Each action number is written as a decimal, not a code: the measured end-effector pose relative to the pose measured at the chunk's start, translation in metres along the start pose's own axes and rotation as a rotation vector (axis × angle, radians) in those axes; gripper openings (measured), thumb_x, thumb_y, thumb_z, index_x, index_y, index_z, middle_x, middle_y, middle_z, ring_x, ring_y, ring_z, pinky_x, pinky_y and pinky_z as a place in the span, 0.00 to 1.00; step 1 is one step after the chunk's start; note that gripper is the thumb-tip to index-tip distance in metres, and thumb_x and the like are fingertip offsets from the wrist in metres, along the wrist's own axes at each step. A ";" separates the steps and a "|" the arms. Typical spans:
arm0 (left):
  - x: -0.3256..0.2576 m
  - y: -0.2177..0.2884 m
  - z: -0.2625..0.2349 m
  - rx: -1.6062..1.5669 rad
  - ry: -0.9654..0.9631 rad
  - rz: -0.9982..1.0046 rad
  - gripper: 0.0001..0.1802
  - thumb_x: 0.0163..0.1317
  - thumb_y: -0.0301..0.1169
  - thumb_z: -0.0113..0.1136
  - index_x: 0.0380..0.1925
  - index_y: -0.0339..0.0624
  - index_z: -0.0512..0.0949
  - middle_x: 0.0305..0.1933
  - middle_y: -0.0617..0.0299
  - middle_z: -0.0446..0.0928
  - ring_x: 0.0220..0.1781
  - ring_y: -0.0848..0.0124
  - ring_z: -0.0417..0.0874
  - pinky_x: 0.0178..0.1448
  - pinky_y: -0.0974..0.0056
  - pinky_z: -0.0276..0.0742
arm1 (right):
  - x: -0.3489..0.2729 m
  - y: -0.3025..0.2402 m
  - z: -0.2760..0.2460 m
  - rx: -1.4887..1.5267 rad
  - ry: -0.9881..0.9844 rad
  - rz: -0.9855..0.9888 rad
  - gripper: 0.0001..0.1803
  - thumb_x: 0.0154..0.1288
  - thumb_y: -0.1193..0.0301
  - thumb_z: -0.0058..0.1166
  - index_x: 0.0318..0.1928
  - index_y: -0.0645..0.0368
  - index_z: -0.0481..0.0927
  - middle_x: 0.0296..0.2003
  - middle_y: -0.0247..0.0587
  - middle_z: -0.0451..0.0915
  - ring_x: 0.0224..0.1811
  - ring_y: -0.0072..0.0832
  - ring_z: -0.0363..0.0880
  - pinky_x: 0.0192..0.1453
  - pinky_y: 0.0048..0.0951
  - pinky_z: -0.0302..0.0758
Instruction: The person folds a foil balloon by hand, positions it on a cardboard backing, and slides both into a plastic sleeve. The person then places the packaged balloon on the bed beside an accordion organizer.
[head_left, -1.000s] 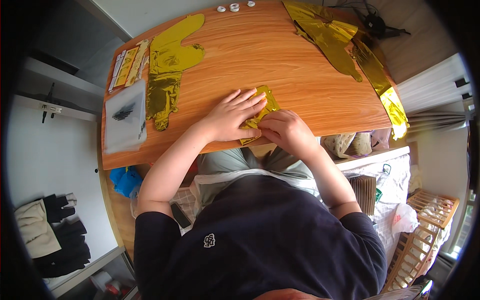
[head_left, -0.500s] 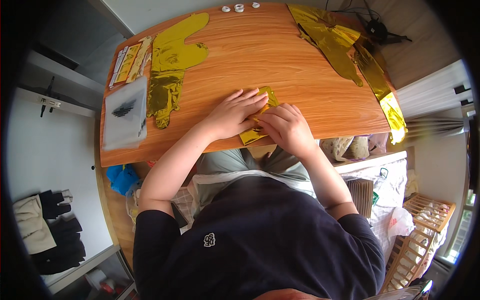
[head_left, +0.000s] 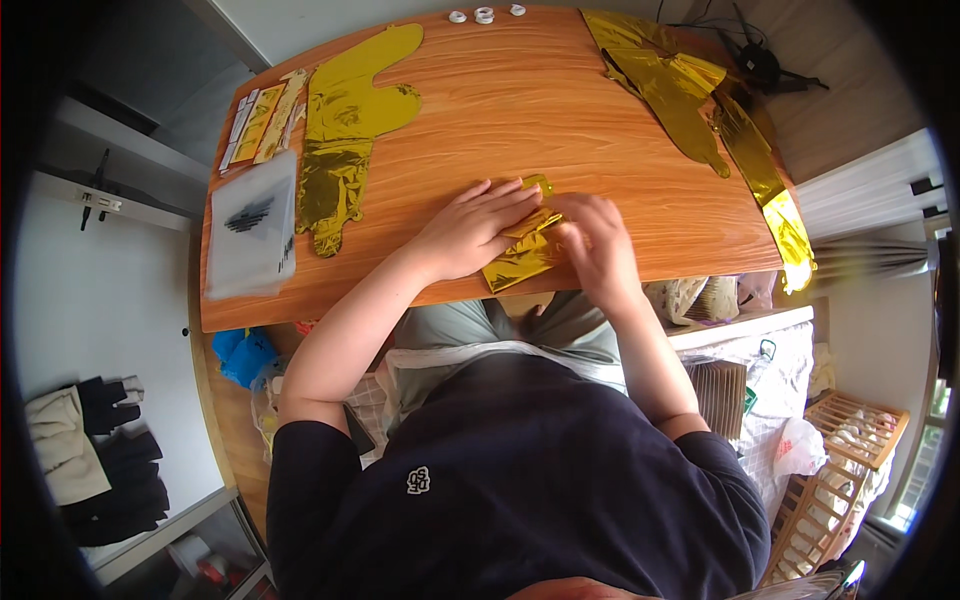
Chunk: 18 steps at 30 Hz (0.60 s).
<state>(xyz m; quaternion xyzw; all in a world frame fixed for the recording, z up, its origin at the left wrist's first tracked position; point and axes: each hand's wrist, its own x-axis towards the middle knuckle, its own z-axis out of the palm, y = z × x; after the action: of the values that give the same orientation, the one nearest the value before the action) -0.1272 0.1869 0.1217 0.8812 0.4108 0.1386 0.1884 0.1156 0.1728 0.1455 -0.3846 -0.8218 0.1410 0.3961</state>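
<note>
Gold foil, folded into a narrow packet (head_left: 522,265), lies at the centre of the frame near the table's closest edge, under and between two bare hands. The left hand (head_left: 468,232) rests palm down with its fingers stretched out over the packet's upper left part; its grip is spread flat and closed around nothing. The right hand (head_left: 602,245) is at the packet's right side, blurred, with fingers bent and thumb toward the foil; whether its grip pinches the edge, I cannot tell.

Around them spreads the wood-grain table (head_left: 480,130). Left of centre lies a flat gold foil balloon (head_left: 350,115) with rounded lobes, and beside it, nearer the frame's left, a stack of clear plastic bags (head_left: 250,235) with black marks. Above the bags are slim white and gold strips (head_left: 262,125). White rolls (head_left: 485,15) stand at the top edge of the frame. At upper right, more gold foil (head_left: 665,90) sprawls down toward the table's right corner, near a black device (head_left: 757,65) with a cable.

Beyond the table, a blue bag (head_left: 243,357) shows at lower left, and a wooden rack (head_left: 840,430) at lower right, beside a white plastic bag (head_left: 800,447).
</note>
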 end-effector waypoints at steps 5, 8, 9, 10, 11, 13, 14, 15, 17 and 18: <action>0.004 -0.006 -0.007 -0.413 0.123 0.053 0.31 0.83 0.40 0.47 0.81 0.45 0.59 0.82 0.53 0.64 0.82 0.56 0.64 0.84 0.54 0.56 | -0.006 0.003 0.001 -0.045 -0.078 0.386 0.24 0.63 0.70 0.70 0.59 0.61 0.84 0.41 0.44 0.83 0.40 0.38 0.84 0.47 0.35 0.81; 0.004 -0.004 -0.013 -0.743 0.120 -0.055 0.28 0.84 0.39 0.46 0.79 0.43 0.63 0.80 0.49 0.67 0.78 0.57 0.69 0.81 0.56 0.60 | -0.002 0.002 0.006 0.030 -0.077 0.454 0.25 0.61 0.72 0.71 0.59 0.60 0.83 0.39 0.43 0.83 0.37 0.35 0.83 0.46 0.34 0.81; 0.004 -0.008 -0.010 -0.814 0.110 -0.069 0.28 0.85 0.39 0.45 0.79 0.41 0.63 0.74 0.50 0.72 0.74 0.62 0.72 0.77 0.59 0.65 | 0.000 0.002 0.007 0.048 -0.067 0.472 0.26 0.59 0.73 0.71 0.59 0.60 0.84 0.38 0.43 0.82 0.36 0.34 0.82 0.45 0.33 0.82; 0.004 -0.009 -0.009 -0.813 0.108 -0.066 0.28 0.85 0.39 0.45 0.79 0.41 0.63 0.74 0.50 0.72 0.74 0.62 0.72 0.77 0.59 0.65 | 0.001 0.002 0.006 0.046 -0.064 0.473 0.26 0.59 0.73 0.71 0.59 0.60 0.84 0.38 0.43 0.82 0.36 0.34 0.82 0.45 0.33 0.82; 0.004 -0.007 -0.010 -0.879 0.089 -0.113 0.28 0.85 0.40 0.44 0.78 0.40 0.64 0.69 0.52 0.74 0.70 0.64 0.74 0.75 0.60 0.67 | 0.002 0.003 0.005 0.086 -0.058 0.486 0.26 0.59 0.74 0.71 0.59 0.60 0.83 0.38 0.43 0.82 0.36 0.34 0.83 0.45 0.33 0.82; 0.005 -0.005 -0.009 -0.944 0.068 -0.158 0.27 0.86 0.41 0.43 0.77 0.39 0.65 0.65 0.55 0.76 0.66 0.66 0.75 0.72 0.61 0.68 | 0.003 0.003 0.003 0.124 -0.050 0.500 0.27 0.58 0.74 0.71 0.60 0.60 0.83 0.38 0.43 0.82 0.36 0.35 0.83 0.46 0.34 0.81; 0.005 -0.005 -0.007 -0.944 0.087 -0.143 0.27 0.86 0.42 0.43 0.75 0.39 0.67 0.61 0.58 0.77 0.63 0.69 0.75 0.70 0.62 0.69 | 0.004 0.002 0.003 0.080 -0.033 0.497 0.27 0.58 0.74 0.71 0.60 0.60 0.83 0.39 0.43 0.83 0.37 0.35 0.83 0.46 0.34 0.81; 0.005 -0.005 -0.006 -0.944 0.107 -0.128 0.27 0.86 0.43 0.43 0.74 0.38 0.68 0.58 0.60 0.78 0.59 0.71 0.76 0.67 0.64 0.70 | 0.004 0.002 0.003 0.037 -0.016 0.494 0.26 0.58 0.75 0.70 0.59 0.60 0.83 0.39 0.43 0.83 0.37 0.36 0.83 0.46 0.35 0.81; 0.004 -0.004 -0.003 -0.987 0.104 -0.159 0.26 0.86 0.44 0.43 0.73 0.38 0.69 0.56 0.62 0.78 0.57 0.72 0.76 0.66 0.65 0.71 | 0.002 0.005 0.004 0.039 -0.044 0.489 0.26 0.58 0.75 0.69 0.59 0.60 0.83 0.39 0.44 0.83 0.37 0.37 0.83 0.47 0.35 0.81; 0.003 -0.005 -0.002 -1.031 0.102 -0.192 0.26 0.86 0.45 0.43 0.71 0.38 0.70 0.54 0.64 0.78 0.54 0.74 0.76 0.64 0.66 0.72 | 0.001 0.006 0.004 0.042 -0.075 0.484 0.26 0.59 0.75 0.69 0.59 0.61 0.83 0.38 0.44 0.83 0.38 0.37 0.83 0.47 0.36 0.81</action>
<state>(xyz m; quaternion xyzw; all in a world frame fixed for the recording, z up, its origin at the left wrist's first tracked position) -0.1292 0.1925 0.1214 0.6248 0.3768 0.3474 0.5890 0.1152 0.1782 0.1399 -0.5564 -0.7167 0.2632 0.3280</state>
